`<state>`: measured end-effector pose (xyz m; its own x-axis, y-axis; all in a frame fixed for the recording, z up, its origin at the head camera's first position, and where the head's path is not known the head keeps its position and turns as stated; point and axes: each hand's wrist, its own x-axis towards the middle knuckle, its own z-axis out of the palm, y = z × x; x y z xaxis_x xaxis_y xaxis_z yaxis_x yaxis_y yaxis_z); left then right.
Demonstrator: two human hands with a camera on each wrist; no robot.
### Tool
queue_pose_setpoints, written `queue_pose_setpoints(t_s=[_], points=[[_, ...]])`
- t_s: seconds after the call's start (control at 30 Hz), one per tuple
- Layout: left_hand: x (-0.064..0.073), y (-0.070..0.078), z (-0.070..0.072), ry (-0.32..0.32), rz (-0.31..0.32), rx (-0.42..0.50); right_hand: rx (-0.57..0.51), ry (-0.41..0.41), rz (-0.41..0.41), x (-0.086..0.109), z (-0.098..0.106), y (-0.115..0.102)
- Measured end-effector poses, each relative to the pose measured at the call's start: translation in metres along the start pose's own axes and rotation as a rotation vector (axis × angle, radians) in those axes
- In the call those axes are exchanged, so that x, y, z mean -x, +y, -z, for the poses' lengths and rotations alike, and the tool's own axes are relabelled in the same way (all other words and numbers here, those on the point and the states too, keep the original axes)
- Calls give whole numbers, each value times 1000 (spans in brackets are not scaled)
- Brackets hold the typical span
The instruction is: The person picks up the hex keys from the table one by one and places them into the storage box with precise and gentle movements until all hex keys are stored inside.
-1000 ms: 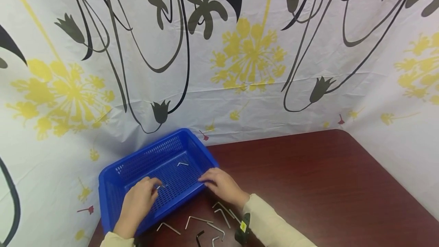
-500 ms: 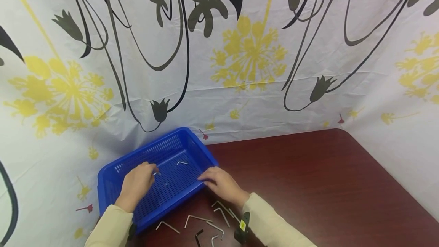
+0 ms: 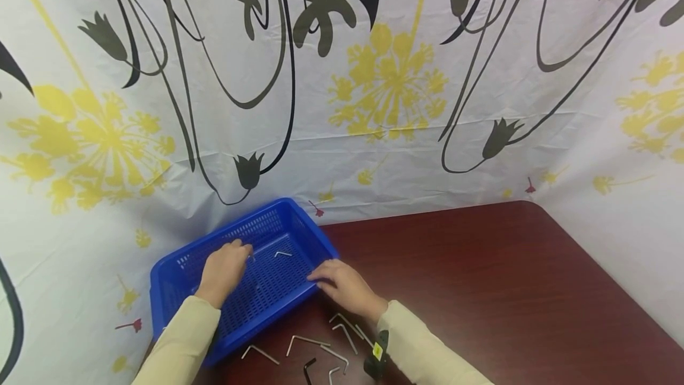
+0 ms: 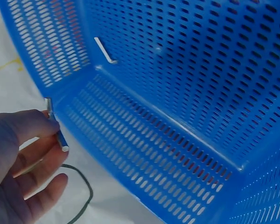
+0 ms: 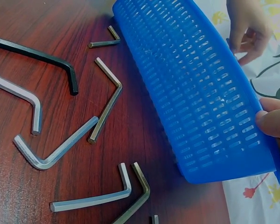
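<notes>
My left hand is inside the blue plastic basket, over its far side. Between thumb and forefinger it pinches a small silver hex key, as the left wrist view shows. Another silver hex key lies on the basket's floor near a corner. At the basket's near right rim, my right hand holds the edge, thumb on the outer side; its other fingers are mostly hidden in the right wrist view.
Several L-shaped hex keys lie on the dark red table in front of the basket, among them a black hex key and a silver hex key. A patterned cloth hangs right behind the basket.
My left hand has moved away from me, toward the basket's far side, with the hex key between its fingers. The right hand keeps its place on the rim.
</notes>
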<state>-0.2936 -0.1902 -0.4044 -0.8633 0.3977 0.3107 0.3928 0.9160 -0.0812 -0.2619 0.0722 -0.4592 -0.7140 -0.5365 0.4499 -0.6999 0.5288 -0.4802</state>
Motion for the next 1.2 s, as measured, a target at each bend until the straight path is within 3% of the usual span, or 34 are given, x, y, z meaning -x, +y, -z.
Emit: queue_pose_setpoints(t_s=[0.27,0.6,0.93,1.2], points=[[-11,-9,-18,13,-79,-31,-7,-17,-23,0,2,-1],[-19,-16,-43,-27,-72,29,-4,-26,-38,0,3,-3],[-26,-6,-62,-181,-111,94,4,-35,-32,-1,5,-3],[-29,4,-81,-220,-127,169,-5,-41,-15,-2,4,-1]])
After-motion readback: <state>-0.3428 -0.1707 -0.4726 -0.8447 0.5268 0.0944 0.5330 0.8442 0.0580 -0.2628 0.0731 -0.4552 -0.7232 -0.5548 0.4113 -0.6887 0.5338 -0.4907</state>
